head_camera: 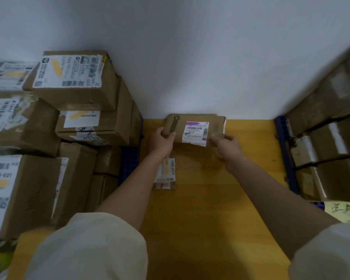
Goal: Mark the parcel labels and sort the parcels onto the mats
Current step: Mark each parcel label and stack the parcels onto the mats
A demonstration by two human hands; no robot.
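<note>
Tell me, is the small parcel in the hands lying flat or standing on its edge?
Flat. The parcel shows its broad labelled face up; left hand and right hand grip its two ends over the yellow mat.

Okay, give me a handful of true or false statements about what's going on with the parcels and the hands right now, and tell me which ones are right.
1. Both hands hold the flat cardboard parcel near the wall. True: the left hand grips its left end and the right hand its right end.
2. That parcel's label has a purple strip along its top. True.
3. The mat under the arms is blue. False: it is yellow.
4. The stacked boxes on the left carry no yellow marks. False: several labels there show yellow highlighter strokes.
5. A second small parcel lies on the yellow mat below the left hand. True.
</note>
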